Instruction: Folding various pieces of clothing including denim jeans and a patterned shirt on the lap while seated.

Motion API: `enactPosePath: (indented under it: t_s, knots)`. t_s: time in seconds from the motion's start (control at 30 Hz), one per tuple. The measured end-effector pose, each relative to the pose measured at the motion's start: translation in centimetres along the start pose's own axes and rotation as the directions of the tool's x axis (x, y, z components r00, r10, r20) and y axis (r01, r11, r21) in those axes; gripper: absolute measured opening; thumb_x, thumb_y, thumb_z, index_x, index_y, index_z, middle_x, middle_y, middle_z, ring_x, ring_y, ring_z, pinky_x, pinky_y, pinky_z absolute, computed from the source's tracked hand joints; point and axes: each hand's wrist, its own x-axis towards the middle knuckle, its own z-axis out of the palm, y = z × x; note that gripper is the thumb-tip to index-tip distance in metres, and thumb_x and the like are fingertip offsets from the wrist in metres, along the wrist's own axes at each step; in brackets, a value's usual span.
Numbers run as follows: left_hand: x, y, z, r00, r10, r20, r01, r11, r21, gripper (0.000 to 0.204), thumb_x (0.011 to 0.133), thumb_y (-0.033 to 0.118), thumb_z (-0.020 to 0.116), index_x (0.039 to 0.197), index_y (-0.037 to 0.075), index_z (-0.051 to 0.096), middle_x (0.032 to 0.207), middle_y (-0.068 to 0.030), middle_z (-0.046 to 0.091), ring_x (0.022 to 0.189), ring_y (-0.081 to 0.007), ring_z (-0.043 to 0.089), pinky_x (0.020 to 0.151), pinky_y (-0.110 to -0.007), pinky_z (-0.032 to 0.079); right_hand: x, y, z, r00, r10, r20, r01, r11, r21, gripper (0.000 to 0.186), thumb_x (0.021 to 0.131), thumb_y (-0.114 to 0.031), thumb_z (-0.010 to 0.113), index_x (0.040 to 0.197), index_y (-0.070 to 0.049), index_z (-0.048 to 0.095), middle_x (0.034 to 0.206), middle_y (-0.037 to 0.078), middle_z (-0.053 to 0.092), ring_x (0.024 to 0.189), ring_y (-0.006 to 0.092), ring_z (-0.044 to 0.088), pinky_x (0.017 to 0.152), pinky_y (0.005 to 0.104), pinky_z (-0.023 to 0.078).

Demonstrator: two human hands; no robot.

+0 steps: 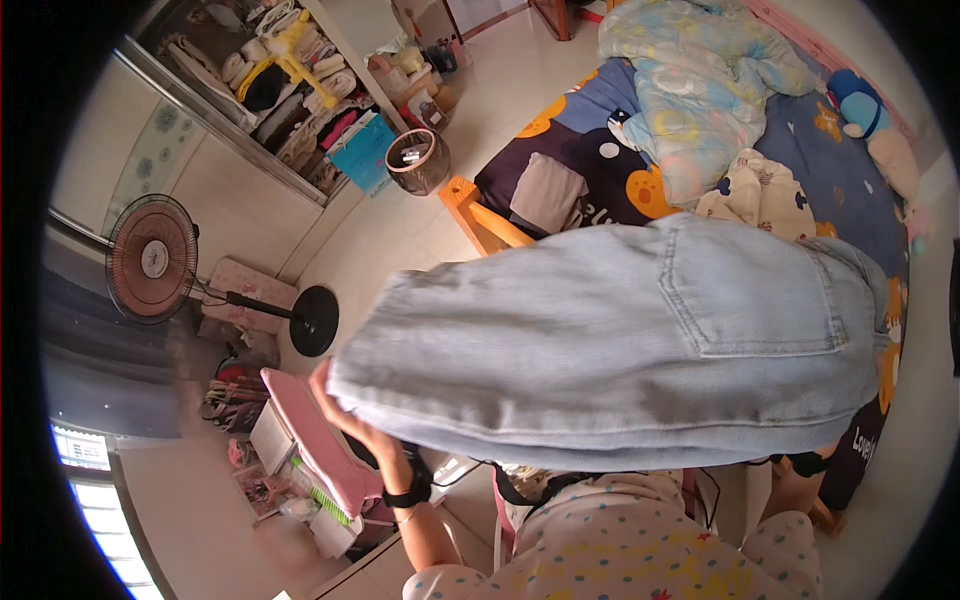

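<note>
A folded pair of light blue jeans (pixel 560 340) is held up across the middle of the view, in front of my body. A stitched back pocket shows toward its right end. My left hand (pixel 345 412) grips the left end, fingers at the edge and partly behind the denim. A black band is on that wrist. At the right end, my right forearm (pixel 790 492) goes up beneath the jeans. The cloth hides the fingers of my right hand.
Beyond the jeans stands a bed with dark patterned bedding (pixel 800 130), a rumpled quilt (pixel 690 90) and a folded grey cloth (pixel 548 192). A standing fan (pixel 153 258) is at left, near an open wardrobe (pixel 280 80) of clothes. A pink desk (pixel 315 440) stands lower left.
</note>
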Motion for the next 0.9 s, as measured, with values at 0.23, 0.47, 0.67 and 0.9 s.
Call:
enactPosePath:
  t_s: [0.23, 0.47, 0.67, 0.9]
  knots:
    - [2.0, 0.6, -2.4, 0.989, 0.070, -0.131, -0.080, 0.994, -0.073, 0.044, 0.075, 0.028, 0.063, 0.104, -0.001, 0.050, 0.099, -0.0097, 0.049, 0.096, -0.0211, 0.048, 0.087, -0.033, 0.037, 0.7, 2.4, 1.9, 0.994, 0.023, 0.111, -0.015, 0.997, -0.071, 0.053, 0.070, -0.013, 0.055, 0.118, 0.007, 0.047, 0.108, 0.011, 0.056, 0.103, 0.0201, 0.051, 0.087, 0.0278, 0.038]
    - [0.0, 1.3, 0.9, 0.948, -0.141, 0.286, 0.158, 0.987, -0.038, 0.020, 0.074, 0.005, 0.051, 0.093, -0.002, 0.052, 0.086, -0.0046, 0.052, 0.082, -0.0142, 0.048, 0.075, -0.025, 0.039, 0.5, 0.7, 7.9, 0.986, 0.160, 0.044, -0.119, 0.866, -0.485, 0.049, 0.072, -0.005, 0.055, 0.119, 0.007, 0.048, 0.109, 0.007, 0.056, 0.098, 0.0135, 0.051, 0.087, 0.0242, 0.036]
    - [-7.1, 1.1, 5.3, 0.436, -0.075, 0.897, 0.048, 0.997, 0.061, 0.034, 0.057, -0.007, 0.060, 0.089, 0.002, 0.055, 0.084, -0.0130, 0.057, 0.078, -0.0294, 0.058, 0.070, -0.035, 0.047, 2.5, 2.1, 5.3, 0.987, 0.159, 0.022, -0.084, 0.631, -0.771, 0.037, 0.075, -0.002, 0.054, 0.111, 0.007, 0.052, 0.097, 0.005, 0.059, 0.086, 0.0115, 0.052, 0.077, 0.0209, 0.039]
    - [-10.6, -1.3, 6.8, 0.078, -0.138, 0.987, -0.062, 0.988, 0.143, 0.052, 0.060, 0.026, 0.077, 0.097, 0.006, 0.048, 0.087, -0.0113, 0.056, 0.088, -0.0297, 0.055, 0.075, -0.037, 0.043, 2.9, 4.5, 1.9, 0.987, 0.161, -0.008, -0.093, 0.527, -0.845, 0.030, 0.074, -0.004, 0.056, 0.103, 0.005, 0.054, 0.086, 0.004, 0.057, 0.079, 0.0111, 0.050, 0.072, 0.0227, 0.039]
